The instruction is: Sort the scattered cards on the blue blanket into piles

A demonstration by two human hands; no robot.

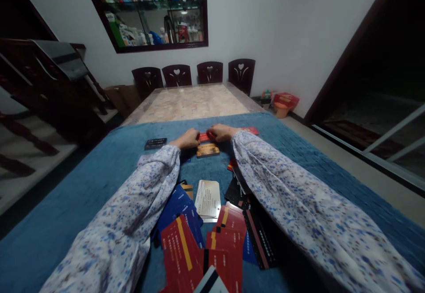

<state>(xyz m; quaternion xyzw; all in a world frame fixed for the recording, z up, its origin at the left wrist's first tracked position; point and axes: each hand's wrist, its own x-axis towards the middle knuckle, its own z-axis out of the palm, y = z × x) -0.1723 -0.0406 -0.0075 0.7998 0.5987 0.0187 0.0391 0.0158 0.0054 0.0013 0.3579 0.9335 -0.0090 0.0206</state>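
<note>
Both my arms, in flowered sleeves, reach forward over a blue cloth (83, 186). My left hand (186, 140) and my right hand (222, 132) meet at a red card (203, 136), fingers closed on its two ends. Just in front of it lies a brown card (207, 150). A further red card (251, 130) shows to the right of my right hand. A dark card (156, 143) lies left of my left hand. Near me spreads a loose heap of red cards (181, 248), blue cards (179, 206), black cards (259, 235) and a pale card (208, 198).
Beyond the cloth the marbled table top (191, 102) runs to several dark chairs (209, 71) at the far end. A glass cabinet (156, 9) hangs on the wall. A wooden stair (49, 94) stands left, a red basket (284, 102) on the floor right.
</note>
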